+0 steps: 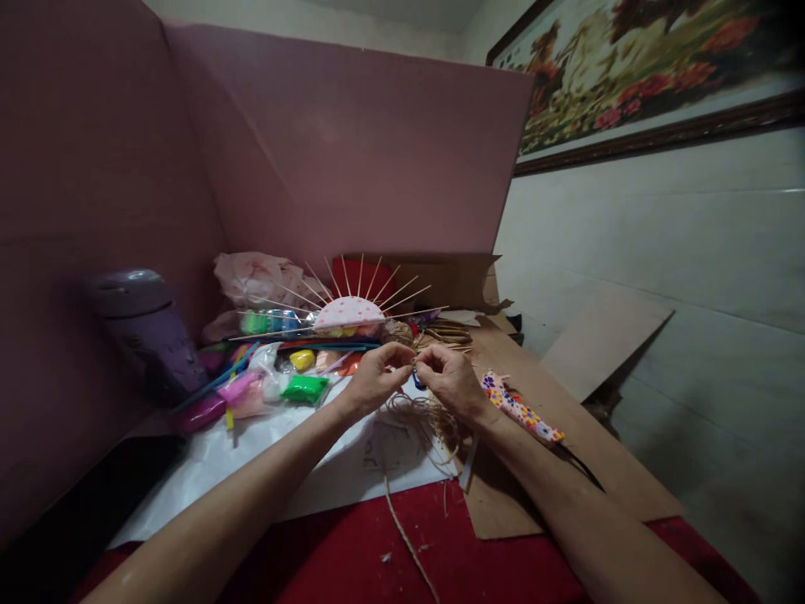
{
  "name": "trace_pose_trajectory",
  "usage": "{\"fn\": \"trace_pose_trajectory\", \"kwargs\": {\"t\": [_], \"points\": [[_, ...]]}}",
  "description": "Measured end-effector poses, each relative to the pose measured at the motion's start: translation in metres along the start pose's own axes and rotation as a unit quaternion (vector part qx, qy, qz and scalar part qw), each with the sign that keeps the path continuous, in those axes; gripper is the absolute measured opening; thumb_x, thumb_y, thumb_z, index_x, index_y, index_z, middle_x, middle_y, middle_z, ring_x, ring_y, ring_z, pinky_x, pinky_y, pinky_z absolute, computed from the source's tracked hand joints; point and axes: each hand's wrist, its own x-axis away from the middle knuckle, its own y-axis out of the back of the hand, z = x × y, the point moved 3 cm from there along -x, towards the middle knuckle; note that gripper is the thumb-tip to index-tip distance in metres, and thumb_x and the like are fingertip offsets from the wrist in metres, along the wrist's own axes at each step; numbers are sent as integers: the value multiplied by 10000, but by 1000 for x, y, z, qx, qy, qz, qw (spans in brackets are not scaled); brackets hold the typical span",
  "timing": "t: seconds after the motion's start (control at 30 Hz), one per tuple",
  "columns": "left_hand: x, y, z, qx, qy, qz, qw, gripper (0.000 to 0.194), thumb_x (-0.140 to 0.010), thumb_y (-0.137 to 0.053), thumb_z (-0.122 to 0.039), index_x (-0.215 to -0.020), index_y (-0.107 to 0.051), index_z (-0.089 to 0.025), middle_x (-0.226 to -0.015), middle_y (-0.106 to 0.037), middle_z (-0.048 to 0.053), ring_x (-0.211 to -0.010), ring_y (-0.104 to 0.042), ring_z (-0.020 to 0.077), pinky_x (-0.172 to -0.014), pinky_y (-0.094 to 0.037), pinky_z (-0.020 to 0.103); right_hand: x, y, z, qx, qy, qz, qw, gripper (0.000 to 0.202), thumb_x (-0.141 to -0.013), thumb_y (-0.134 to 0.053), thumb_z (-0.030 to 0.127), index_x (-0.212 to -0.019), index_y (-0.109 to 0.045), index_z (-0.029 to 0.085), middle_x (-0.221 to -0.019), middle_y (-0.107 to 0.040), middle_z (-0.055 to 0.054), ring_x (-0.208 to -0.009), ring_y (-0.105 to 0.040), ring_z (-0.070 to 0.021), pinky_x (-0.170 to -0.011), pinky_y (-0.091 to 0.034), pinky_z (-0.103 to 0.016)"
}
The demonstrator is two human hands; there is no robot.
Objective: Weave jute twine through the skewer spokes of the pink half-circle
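Note:
My left hand (381, 376) and my right hand (454, 382) meet over the middle of the table, fingertips almost touching. Thumb and forefinger are pinched together on each. Whatever lies between the fingertips is too small to make out. Right below them is a loose tangle of tan twine (433, 424), partly covered by my right hand. One strand trails toward me over the red cloth. A small blue object (418, 381) shows just under the fingertips. Behind the hands stands a half-round piece (349, 313), pale with pink dots, with thin sticks fanning out of it.
Packets of coloured clay, one green (305, 388), lie left of the hands on a white sheet (314, 470). A purple bottle (148, 335) stands far left. Cardboard (566, 453) carries a flower-patterned strip (521, 408) at right. A pink panel (352, 151) rises behind.

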Motion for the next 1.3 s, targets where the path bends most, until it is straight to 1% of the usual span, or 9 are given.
{"fn": "trace_pose_trajectory", "kwargs": {"t": [0.1,0.33,0.47,0.57,0.7,0.77,0.97,1.13,1.3], "points": [[0,0,2,-43,-3,-1,999,101,-692,-558,-211,-732,-585,-122,-650,-572,-2,-518,-533,91,-448,-445,192,1,0,3,25,21,12,999,88,-730,-503,183,-663,-561,183,-584,-564,15,-550,-506,-119,-530,-385,-225],[1,4,0,-166,-52,-34,984,91,-656,-530,-153,-677,-617,-134,-558,-565,-20,-486,-482,72,-436,-356,155,1,-2,3,35,38,24,998,55,-714,-520,189,-691,-567,173,-607,-559,15,-540,-481,-106,-508,-357,-213],[2,5,-1,-194,-62,-35,978,120,-656,-516,-147,-683,-632,-133,-534,-563,-18,-467,-480,73,-420,-346,154,2,-2,2,37,21,27,999,71,-671,-514,167,-706,-575,169,-521,-464,49,-468,-392,-86,-450,-298,-205],[0,8,1,-172,-48,-34,983,124,-657,-515,-151,-691,-634,-139,-548,-579,-16,-455,-507,77,-410,-372,155,1,-2,1,0,-14,28,1000,77,-644,-516,172,-699,-570,167,-479,-397,71,-429,-331,-74,-414,-253,-201],[-5,22,5,-123,-15,-89,988,70,-625,-561,-170,-656,-619,-147,-498,-550,-34,-400,-505,76,-376,-405,160,-2,-1,0,-68,-64,6,996,53,-624,-526,184,-668,-551,169,-462,-382,81,-401,-295,-63,-391,-214,-198],[-7,27,7,-99,-5,-83,992,68,-627,-574,-184,-658,-620,-145,-492,-551,-32,-403,-511,79,-387,-433,168,-3,-1,-1,-81,-70,9,994,40,-635,-541,198,-664,-548,172,-462,-389,80,-400,-302,-65,-393,-223,-201],[-10,28,8,-25,28,-46,998,116,-646,-604,-235,-694,-630,-132,-529,-588,-4,-435,-527,87,-394,-450,184,-4,-1,-1,-95,-24,27,995,142,-760,-551,312,-697,-551,184,-566,-501,33,-495,-449,-100,-463,-345,-219],[-7,24,5,-19,45,-23,999,157,-661,-615,-259,-727,-634,-118,-577,-613,16,-457,-536,91,-399,-453,192,-1,-1,3,-46,7,29,999,199,-792,-562,380,-856,-580,192,-612,-564,9,-545,-507,-129,-502,-385,-239],[-5,16,0,22,57,2,998,175,-693,-605,-266,-779,-622,-115,-616,-617,16,-490,-551,97,-420,-470,205,2,-1,8,-17,23,23,999,195,-840,-494,317,-725,-579,185,-574,-564,5,-534,-513,-122,-546,-401,-241]]}}
